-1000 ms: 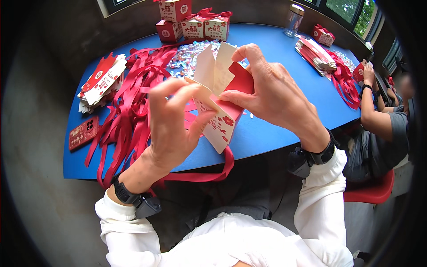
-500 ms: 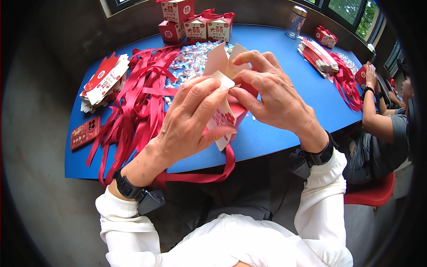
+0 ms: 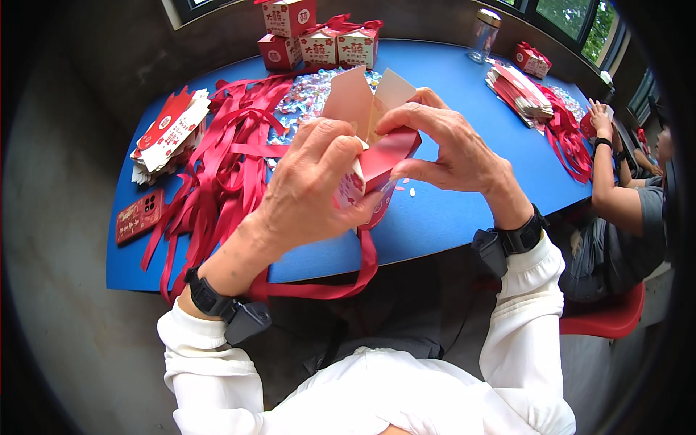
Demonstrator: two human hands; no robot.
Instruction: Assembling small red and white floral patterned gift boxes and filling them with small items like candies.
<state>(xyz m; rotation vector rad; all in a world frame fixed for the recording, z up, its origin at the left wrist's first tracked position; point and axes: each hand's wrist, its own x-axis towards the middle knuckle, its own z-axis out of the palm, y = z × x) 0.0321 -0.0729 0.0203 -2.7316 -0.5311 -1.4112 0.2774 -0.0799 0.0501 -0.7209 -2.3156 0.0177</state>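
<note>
A red-and-white gift box point(image 3: 384, 158), flaps raised, is held above the blue bench point(image 3: 442, 221), its near side pinched in my left hand point(image 3: 310, 177), its right edge gripped by my right hand point(image 3: 457, 148); beyond, ribbon-tied boxes point(image 3: 317, 51) bear red characters.

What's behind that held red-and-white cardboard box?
Behind the box: small shiny multicoloured pieces on the blue tabletop. Whatever its raised pale flaps and the left hand cover can't be seen.
</note>
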